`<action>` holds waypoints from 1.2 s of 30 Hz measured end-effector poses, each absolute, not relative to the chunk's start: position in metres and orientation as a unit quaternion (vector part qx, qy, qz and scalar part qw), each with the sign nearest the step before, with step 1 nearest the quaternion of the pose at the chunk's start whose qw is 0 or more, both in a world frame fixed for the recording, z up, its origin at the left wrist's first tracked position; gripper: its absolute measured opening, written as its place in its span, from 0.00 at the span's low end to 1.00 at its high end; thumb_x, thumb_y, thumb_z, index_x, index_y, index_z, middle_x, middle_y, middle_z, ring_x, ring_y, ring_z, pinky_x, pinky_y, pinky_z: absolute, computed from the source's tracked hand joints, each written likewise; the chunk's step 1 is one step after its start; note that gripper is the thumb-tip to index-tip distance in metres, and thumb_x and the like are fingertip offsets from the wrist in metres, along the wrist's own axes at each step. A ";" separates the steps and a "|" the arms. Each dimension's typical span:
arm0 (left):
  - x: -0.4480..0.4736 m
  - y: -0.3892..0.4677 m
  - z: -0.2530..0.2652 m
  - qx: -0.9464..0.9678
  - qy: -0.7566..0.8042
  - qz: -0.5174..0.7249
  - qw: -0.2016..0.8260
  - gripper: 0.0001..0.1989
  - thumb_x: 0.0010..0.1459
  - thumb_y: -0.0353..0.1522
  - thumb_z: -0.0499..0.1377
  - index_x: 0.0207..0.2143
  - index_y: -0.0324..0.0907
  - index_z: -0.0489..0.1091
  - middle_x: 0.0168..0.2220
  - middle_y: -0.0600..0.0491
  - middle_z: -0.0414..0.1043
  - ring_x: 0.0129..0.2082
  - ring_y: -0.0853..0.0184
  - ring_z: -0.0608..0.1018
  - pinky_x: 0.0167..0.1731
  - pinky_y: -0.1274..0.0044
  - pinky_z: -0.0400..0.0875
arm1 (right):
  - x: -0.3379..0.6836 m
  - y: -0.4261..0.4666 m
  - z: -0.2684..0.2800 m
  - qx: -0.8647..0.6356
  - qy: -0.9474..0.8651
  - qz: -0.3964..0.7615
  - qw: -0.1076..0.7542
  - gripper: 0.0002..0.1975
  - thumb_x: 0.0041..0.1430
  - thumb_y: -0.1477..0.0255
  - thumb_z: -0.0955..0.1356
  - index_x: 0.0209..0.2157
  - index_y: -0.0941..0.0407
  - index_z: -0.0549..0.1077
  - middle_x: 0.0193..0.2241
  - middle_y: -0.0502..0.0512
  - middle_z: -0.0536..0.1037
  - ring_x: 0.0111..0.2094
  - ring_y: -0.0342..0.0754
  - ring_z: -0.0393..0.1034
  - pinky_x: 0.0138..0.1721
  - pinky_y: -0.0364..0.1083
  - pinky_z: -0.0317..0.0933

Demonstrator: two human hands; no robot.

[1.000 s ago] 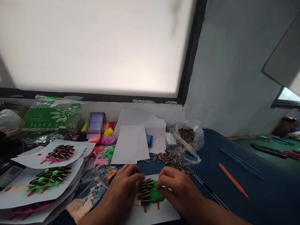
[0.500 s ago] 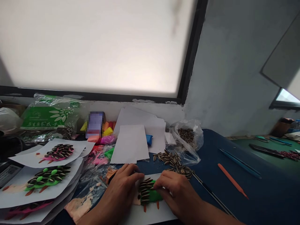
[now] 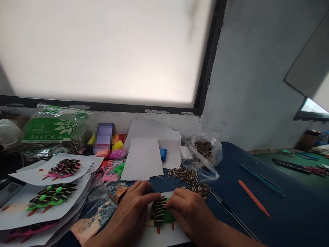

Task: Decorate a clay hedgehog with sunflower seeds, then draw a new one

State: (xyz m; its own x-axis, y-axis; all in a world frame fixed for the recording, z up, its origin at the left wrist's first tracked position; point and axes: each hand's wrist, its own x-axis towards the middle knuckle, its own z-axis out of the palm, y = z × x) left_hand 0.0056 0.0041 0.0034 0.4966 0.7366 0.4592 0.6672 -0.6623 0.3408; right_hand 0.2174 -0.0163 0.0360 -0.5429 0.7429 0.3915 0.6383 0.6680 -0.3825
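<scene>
Right hand (image 3: 189, 212) fingertips pinched on a sunflower seed at the green clay hedgehog (image 3: 161, 213); left hand (image 3: 135, 209) fingers together, pressing its white paper (image 3: 167, 236) flat. Clay looks soft, seeds light; best handled by the paper edge. Loose seed pile (image 3: 191, 179) just beyond.
</scene>
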 end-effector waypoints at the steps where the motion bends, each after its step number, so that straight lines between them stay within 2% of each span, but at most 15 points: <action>1: 0.006 0.004 0.004 0.863 0.407 0.295 0.057 0.30 0.50 0.16 0.48 0.45 0.51 0.77 0.41 0.50 0.71 0.40 0.60 0.73 0.38 0.70 0.70 | 0.217 -0.017 0.036 -0.396 -0.875 0.092 0.264 0.09 0.60 0.82 0.66 0.31 0.57 0.76 0.28 0.52 0.74 0.29 0.44 0.69 0.30 0.40 0.57; 6: 0.006 0.003 0.006 0.863 0.406 0.296 0.058 0.29 0.50 0.17 0.51 0.46 0.53 0.77 0.41 0.51 0.71 0.40 0.60 0.73 0.38 0.71 0.70 | 0.215 -0.017 0.034 -0.395 -0.880 0.058 0.255 0.09 0.59 0.83 0.67 0.29 0.58 0.75 0.26 0.52 0.72 0.28 0.44 0.67 0.28 0.41 0.55; 11: 0.006 0.003 0.006 0.863 0.403 0.298 0.062 0.31 0.50 0.16 0.49 0.46 0.54 0.77 0.41 0.51 0.70 0.40 0.60 0.73 0.38 0.71 0.70 | 0.214 -0.015 0.028 -0.390 -0.885 0.039 0.252 0.09 0.59 0.83 0.66 0.27 0.58 0.74 0.26 0.52 0.72 0.28 0.44 0.66 0.29 0.41 0.55; 23: 0.005 0.003 0.005 0.866 0.400 0.293 0.061 0.30 0.51 0.17 0.48 0.45 0.53 0.77 0.42 0.51 0.70 0.40 0.60 0.73 0.37 0.71 0.70 | 0.212 -0.012 0.024 -0.388 -0.895 -0.032 0.217 0.10 0.56 0.85 0.68 0.25 0.57 0.71 0.24 0.50 0.70 0.26 0.44 0.64 0.27 0.42 0.51; 27: 0.003 0.003 0.002 0.864 0.407 0.289 0.067 0.30 0.52 0.17 0.47 0.47 0.53 0.76 0.42 0.50 0.71 0.41 0.60 0.73 0.38 0.70 0.70 | 0.216 -0.015 0.037 -0.398 -0.889 0.003 0.226 0.06 0.57 0.81 0.69 0.28 0.57 0.73 0.28 0.51 0.73 0.28 0.44 0.67 0.28 0.41 0.54; 30: 0.003 0.004 -0.003 0.859 0.415 0.293 0.068 0.30 0.52 0.18 0.47 0.49 0.51 0.75 0.44 0.49 0.71 0.42 0.59 0.73 0.39 0.70 0.71 | 0.224 -0.012 0.053 -0.434 -0.873 0.017 0.223 0.08 0.62 0.82 0.66 0.31 0.58 0.74 0.29 0.52 0.74 0.29 0.44 0.69 0.29 0.41 0.56; 36: 0.003 0.009 -0.007 0.858 0.409 0.305 0.066 0.29 0.55 0.19 0.46 0.51 0.49 0.74 0.44 0.48 0.72 0.42 0.59 0.73 0.39 0.69 0.71 | 0.249 0.016 0.071 -0.542 -0.825 0.011 0.162 0.08 0.63 0.82 0.66 0.34 0.59 0.77 0.33 0.56 0.77 0.33 0.48 0.72 0.33 0.44 0.62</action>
State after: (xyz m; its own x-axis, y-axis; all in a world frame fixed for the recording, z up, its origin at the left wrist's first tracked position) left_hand 0.0027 0.0086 -0.0072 0.4802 0.7416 0.4683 0.6611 -0.6569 0.3624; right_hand 0.2491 0.0161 0.0714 -0.3611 0.8970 0.2549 0.8899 0.4132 -0.1934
